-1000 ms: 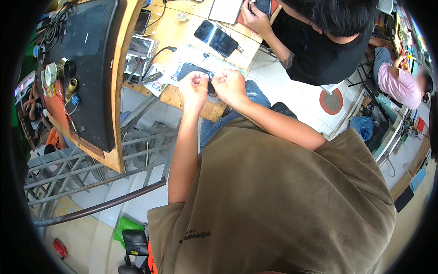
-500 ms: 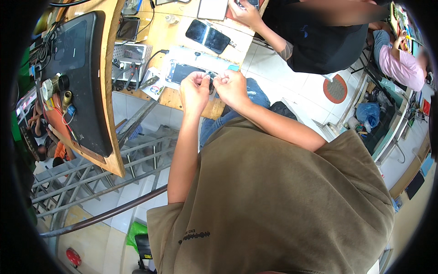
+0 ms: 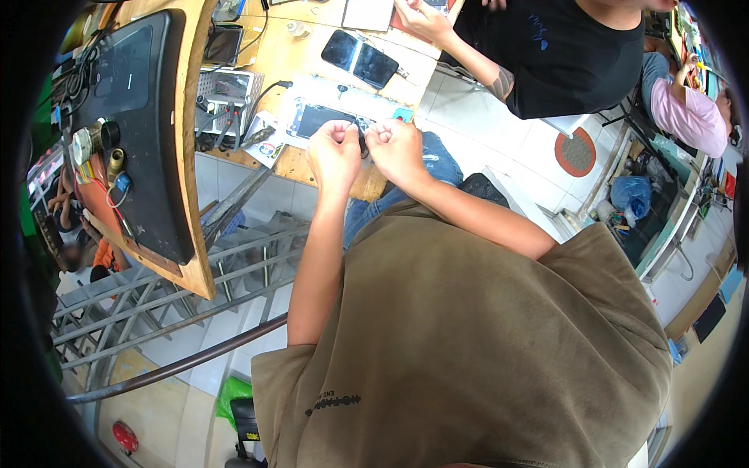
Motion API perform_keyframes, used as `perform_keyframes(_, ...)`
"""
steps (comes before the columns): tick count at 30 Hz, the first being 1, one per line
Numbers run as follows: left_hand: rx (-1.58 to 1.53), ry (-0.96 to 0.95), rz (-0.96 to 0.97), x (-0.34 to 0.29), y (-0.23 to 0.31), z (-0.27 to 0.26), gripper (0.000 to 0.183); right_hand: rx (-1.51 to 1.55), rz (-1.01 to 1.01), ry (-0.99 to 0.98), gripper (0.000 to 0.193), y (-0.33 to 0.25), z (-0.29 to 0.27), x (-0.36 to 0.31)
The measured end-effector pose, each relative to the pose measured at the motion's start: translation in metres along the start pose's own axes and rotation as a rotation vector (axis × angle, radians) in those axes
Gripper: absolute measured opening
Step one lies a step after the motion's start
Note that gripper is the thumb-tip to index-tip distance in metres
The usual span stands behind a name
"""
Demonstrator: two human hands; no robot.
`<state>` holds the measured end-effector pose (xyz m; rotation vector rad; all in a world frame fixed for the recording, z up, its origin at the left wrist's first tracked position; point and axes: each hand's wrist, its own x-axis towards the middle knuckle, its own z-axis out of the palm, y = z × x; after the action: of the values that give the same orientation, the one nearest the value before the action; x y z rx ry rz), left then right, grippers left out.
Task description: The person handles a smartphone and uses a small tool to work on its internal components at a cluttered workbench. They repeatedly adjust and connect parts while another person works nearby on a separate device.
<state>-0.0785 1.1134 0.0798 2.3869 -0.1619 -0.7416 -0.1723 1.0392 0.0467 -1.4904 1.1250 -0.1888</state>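
Over the near edge of the workbench, my left hand (image 3: 334, 158) and my right hand (image 3: 398, 152) are close together, fingers curled into pinches. Between the fingertips sits a small dark part (image 3: 361, 125); its kind is too small to make out, and both hands appear to grip it. Just beyond my left hand lies a phone-like device (image 3: 318, 119) with a dark rectangular face and pale frame, partly covered by that hand. It rests on a pale mat (image 3: 370, 101). Farther back is a dark glossy phone (image 3: 359, 59) with a bright reflection across it.
Pliers-like tools (image 3: 232, 121) stand by a grey perforated rack (image 3: 253, 84) at left. A large black case (image 3: 160, 179) leans beside a wooden board. Across the bench, a co-worker in a black shirt (image 3: 562, 58) holds out a hand (image 3: 424, 21). A metal lattice (image 3: 172, 292) lies lower left.
The co-worker has shifted, with the torso more upright and the arm slightly moved. My two hands remain almost in place, still pinching. The whole view has drifted slightly.
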Motion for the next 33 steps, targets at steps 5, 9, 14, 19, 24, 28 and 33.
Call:
perform_keyframes(5, -0.024, 0.06, -0.016, 0.005, -0.005, -0.001, 0.018, -0.044, -0.065, 0.0, 0.02, -0.014, 0.002, 0.002)
perform_keyframes(9, -0.103, 0.063, -0.028, 0.013, -0.011, 0.0, 0.009, 0.015, -0.061, 0.008, 0.02, -0.018, 0.01, 0.01)
perform_keyframes(14, -0.136, 0.102, -0.062, 0.018, -0.016, -0.001, 0.014, 0.003, -0.07, -0.005, 0.012, -0.021, 0.017, 0.016)
perform_keyframes(19, -0.166, 0.133, -0.066, 0.026, -0.021, -0.004, 0.013, -0.068, -0.089, -0.017, 0.01, -0.031, 0.023, 0.022)
perform_keyframes(24, -0.273, 0.138, -0.041, 0.032, -0.027, -0.008, 0.013, -0.048, -0.11, -0.02, 0.013, -0.033, 0.033, 0.025)
perform_keyframes(28, -0.336, 0.141, -0.042, 0.035, -0.028, -0.011, 0.013, -0.072, -0.184, -0.008, 0.014, -0.032, 0.039, 0.026)
perform_keyframes(33, -0.328, 0.169, -0.06, 0.042, -0.028, -0.016, 0.011, -0.097, -0.148, -0.026, 0.013, -0.04, 0.048, 0.035)
